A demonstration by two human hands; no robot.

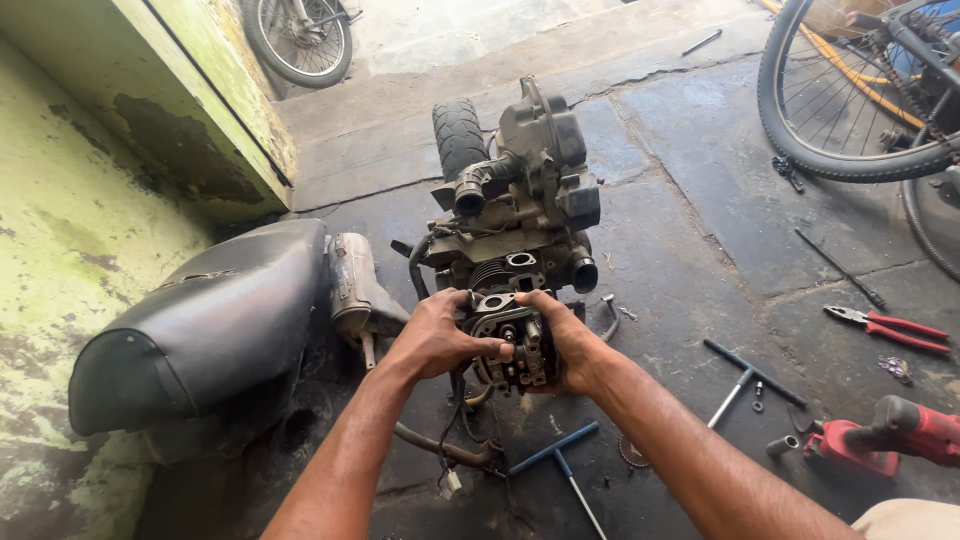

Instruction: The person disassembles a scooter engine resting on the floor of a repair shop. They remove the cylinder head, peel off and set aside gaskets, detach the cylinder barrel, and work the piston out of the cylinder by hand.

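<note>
The landmark is the engine [515,215], which stands on the stone floor [700,270] with a small wheel [458,135] at its far end.

Nearest the viewer, two T-handle wrenches lie on the floor: a blue one [560,455] just in front of the engine and a dark one [745,375] to its right. A red power tool [885,435] rests further right, with red-handled pliers [890,327] beyond it.

At the near end of the engine, the left hand [432,335] and right hand [568,340] both wrap closed around the cylinder head [512,340], one on each side. The head sits against the finned cylinder [495,272]; whether it is fully seated cannot be told. Judging by the scattered tools and loose hoses, the work appears to be midway, with the head not yet fastened or not yet free.

Left of the engine lie one muffler [355,285] and one black seat [200,330]. Beyond the engine, two bicycle wheels are visible: one far right [850,100], one far left [297,40].
</note>
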